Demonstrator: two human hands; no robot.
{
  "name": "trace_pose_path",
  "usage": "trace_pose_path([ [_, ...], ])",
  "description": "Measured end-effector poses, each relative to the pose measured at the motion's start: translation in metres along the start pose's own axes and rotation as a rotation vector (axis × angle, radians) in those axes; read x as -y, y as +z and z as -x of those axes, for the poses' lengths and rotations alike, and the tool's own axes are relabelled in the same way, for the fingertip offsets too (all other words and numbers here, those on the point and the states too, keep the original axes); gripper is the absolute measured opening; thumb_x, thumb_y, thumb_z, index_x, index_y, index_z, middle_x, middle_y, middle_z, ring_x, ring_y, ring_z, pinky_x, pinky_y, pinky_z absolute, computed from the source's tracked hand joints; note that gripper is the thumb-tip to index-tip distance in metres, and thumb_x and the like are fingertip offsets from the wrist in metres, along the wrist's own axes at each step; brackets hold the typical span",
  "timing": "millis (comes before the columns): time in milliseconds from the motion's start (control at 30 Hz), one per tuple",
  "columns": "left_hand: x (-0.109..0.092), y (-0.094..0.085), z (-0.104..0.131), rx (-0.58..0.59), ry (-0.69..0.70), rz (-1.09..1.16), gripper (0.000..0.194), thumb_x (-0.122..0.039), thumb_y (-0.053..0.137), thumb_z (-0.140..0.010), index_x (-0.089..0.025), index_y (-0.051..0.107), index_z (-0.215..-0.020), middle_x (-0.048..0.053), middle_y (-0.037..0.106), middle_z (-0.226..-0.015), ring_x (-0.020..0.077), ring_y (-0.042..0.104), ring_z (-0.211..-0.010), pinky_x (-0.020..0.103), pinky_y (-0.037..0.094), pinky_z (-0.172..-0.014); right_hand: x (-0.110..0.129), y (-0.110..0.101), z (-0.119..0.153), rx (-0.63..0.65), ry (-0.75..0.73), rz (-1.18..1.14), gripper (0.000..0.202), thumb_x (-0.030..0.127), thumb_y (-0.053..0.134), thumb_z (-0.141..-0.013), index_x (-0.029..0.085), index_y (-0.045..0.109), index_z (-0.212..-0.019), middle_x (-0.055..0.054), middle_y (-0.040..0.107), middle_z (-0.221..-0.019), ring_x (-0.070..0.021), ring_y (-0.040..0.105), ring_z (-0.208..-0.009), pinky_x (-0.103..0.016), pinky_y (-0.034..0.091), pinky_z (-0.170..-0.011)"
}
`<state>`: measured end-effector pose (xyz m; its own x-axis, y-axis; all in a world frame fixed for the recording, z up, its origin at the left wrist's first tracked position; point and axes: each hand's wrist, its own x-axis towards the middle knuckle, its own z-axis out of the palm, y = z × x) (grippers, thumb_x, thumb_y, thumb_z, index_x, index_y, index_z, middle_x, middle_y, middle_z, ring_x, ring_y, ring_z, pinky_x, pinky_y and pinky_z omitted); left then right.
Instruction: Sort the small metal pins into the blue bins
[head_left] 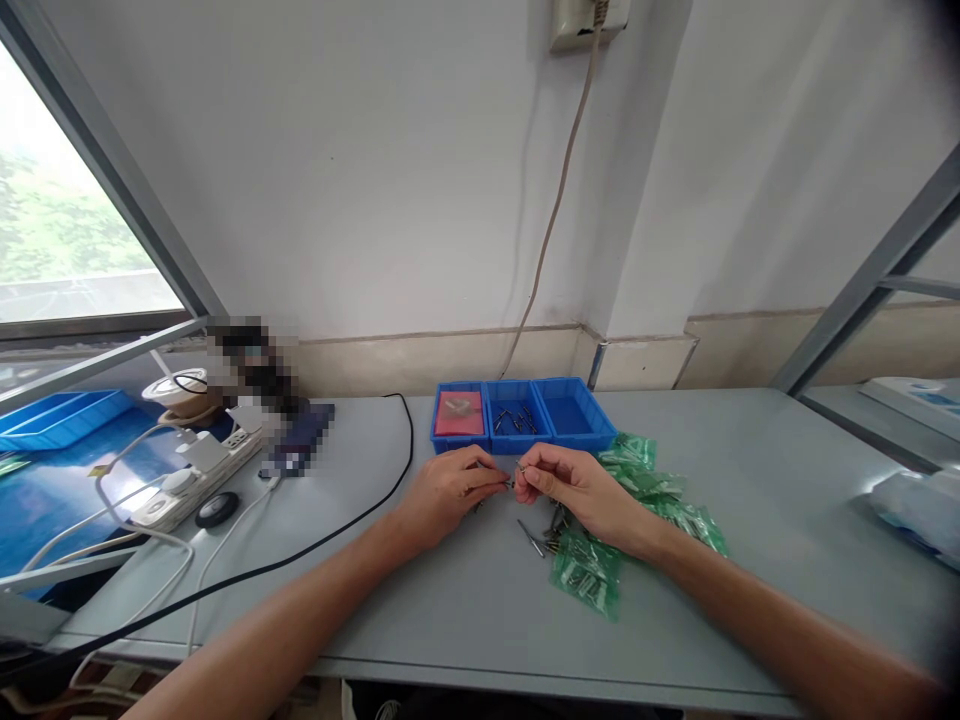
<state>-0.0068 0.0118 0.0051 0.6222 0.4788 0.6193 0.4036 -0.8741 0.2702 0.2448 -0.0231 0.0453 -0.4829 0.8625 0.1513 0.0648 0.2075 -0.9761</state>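
My left hand (446,495) and my right hand (581,492) meet above the grey table, just in front of the blue bins. The fingers of my left hand pinch the end of a small metal part that I cannot make out fully. Between the thumb and fingers of my right hand shows the tip of a small metal pin-like part (520,466). Loose metal pin-like parts (531,538) lie below the hands. Beside them, a green plastic bag (589,575) contains several similar parts. More green bags (664,490) lie behind my right wrist.
A blue bin (577,435) stands right of another with several metal parts (517,420) and one with a red sheet (459,425). A black cable (300,552), a power strip (161,505) and a round black object (217,510) lie left. A plastic-wrapped item (915,510) sits right.
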Motion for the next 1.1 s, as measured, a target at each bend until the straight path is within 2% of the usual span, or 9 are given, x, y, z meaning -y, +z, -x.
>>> trace_pose_path([
  [500, -0.0036, -0.0009, -0.0022, 0.004, 0.043, 0.013, 0.029, -0.031, 0.056, -0.113, -0.021, 0.081, -0.103, 0.006, 0.075, -0.1, 0.0142, 0.068, -0.086, 0.026, 0.053, -0.077, -0.0036, 0.0014, 0.0009, 0.037, -0.013, 0.051, 0.035, 0.056, 0.061, -0.106, 0.023, 0.068, -0.096, -0.004, 0.071, -0.092, -0.0225, 0.065, -0.089, -0.037, 0.052, -0.086],
  [1100, -0.0087, -0.0029, -0.0038, 0.059, 0.024, -0.049, 0.035, -0.036, 0.054, -0.113, -0.018, 0.073, -0.09, 0.006, 0.071, -0.092, 0.0165, 0.061, -0.084, 0.03, 0.048, -0.08, -0.0065, 0.0052, 0.0022, 0.06, 0.014, 0.091, 0.037, 0.058, 0.062, -0.105, 0.023, 0.068, -0.095, -0.004, 0.072, -0.091, -0.0225, 0.066, -0.089, -0.036, 0.053, -0.082],
])
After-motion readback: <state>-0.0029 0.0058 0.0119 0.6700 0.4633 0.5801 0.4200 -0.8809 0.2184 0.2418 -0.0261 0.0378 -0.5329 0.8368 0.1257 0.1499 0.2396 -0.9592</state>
